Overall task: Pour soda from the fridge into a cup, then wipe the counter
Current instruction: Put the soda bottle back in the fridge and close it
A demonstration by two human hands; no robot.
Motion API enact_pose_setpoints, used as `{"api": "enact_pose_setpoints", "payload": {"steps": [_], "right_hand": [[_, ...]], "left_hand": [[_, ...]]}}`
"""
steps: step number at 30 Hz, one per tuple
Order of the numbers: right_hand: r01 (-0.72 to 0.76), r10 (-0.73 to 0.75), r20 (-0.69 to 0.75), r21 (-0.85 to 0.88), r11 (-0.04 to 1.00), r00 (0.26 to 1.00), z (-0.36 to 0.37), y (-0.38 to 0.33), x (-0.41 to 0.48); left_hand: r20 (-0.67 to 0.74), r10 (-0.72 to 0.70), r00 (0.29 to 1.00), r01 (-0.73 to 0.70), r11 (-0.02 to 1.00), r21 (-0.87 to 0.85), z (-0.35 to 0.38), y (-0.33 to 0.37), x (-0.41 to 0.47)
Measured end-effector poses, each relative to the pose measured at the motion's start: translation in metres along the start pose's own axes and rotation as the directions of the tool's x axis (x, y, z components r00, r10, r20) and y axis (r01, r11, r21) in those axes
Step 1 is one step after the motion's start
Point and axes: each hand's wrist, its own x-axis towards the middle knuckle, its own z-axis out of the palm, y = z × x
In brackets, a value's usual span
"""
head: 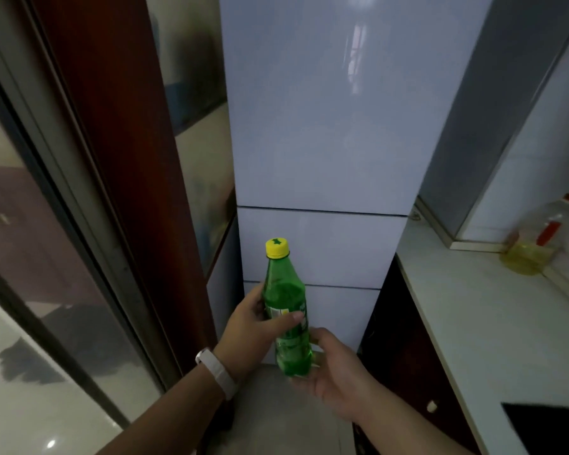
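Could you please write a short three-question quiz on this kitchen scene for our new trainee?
1. True or false: the cap is on the green bottle.
2. Which hand cups the base of the bottle? A) left hand B) right hand C) neither
3. Fill in: the fridge doors are all ____.

Key:
1. True: the yellow cap sits on the neck.
2. B: the right hand cups the base, while the left hand wraps the label area.
3. Shut: no door stands open.
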Motion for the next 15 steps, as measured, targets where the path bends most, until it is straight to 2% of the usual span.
{"api": "enact_pose_setpoints", "payload": {"steps": [5,15], "right_hand": [[-0.007,0.008,0.025,-0.022,1.000,1.000,0.015,-0.023,0.029],[-0.095,0.100,0.194,-0.036,0.995,0.976,0.029,-0.080,0.107]], "left_hand": [[-0.072,0.018,0.997,-0.017,1.000,0.016,-0.017,-0.001,0.030],[-0.202,0.033,0.979,-0.015,0.996,0.090,-0.019,0.012,0.102]]}}
